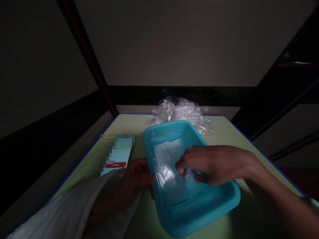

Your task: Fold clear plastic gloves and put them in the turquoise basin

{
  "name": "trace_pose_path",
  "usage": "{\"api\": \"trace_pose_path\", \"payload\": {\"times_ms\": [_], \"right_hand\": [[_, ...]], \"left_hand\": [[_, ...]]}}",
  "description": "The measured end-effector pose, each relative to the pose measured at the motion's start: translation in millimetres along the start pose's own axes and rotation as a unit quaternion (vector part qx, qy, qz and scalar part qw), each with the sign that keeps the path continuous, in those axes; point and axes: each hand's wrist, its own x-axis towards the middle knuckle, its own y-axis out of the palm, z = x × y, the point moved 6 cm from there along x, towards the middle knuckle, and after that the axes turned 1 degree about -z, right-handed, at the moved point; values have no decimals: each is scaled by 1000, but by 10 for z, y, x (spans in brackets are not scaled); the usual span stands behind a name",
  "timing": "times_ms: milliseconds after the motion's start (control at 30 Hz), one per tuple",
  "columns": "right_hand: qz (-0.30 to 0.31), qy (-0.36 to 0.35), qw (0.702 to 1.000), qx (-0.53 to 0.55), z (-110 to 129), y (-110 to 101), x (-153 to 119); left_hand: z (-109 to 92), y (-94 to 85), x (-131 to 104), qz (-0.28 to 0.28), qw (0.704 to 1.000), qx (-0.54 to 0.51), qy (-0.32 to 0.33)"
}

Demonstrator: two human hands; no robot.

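The left hand clamps its fingers on the turquoise tray, best held steady while the right hand's bunched fingers, grip unclear, touch gently inside near the plastic packet.

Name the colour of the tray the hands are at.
The tray is turquoise, seen in the head view.

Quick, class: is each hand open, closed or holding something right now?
Left hand: closed on the rim of the turquoise plastic tray.
Right hand: fingers curled over the clear, flat plastic packet; grip can't be told.
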Motion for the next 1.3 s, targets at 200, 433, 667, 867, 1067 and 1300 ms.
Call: {"api": "trace_pose_path", "payload": {"times_ms": [200,433,667,867,1067,1300], "right_hand": [[38,-28,999,18,40,-20,-2],[55,-35,998,11,51,-23,-7],[63,9,998,-20,16,25,78],[-8,71,996,-47,-54,85,100],[-145,32,988,-43,-57,-30,-43],[-168,-11,986,-10,-11,-75,-83]], "left_hand": [[71,-56,25,10,1000,-11,6],[-50,34,-20,-15,1000,5,-3],[-1,13,-4,3,1000,-11,4],[-31,36,-7,12,1000,-10,10],[-35,49,-20,12,1000,-21,9],[-15,32,6,29,999,-31,13]]}}
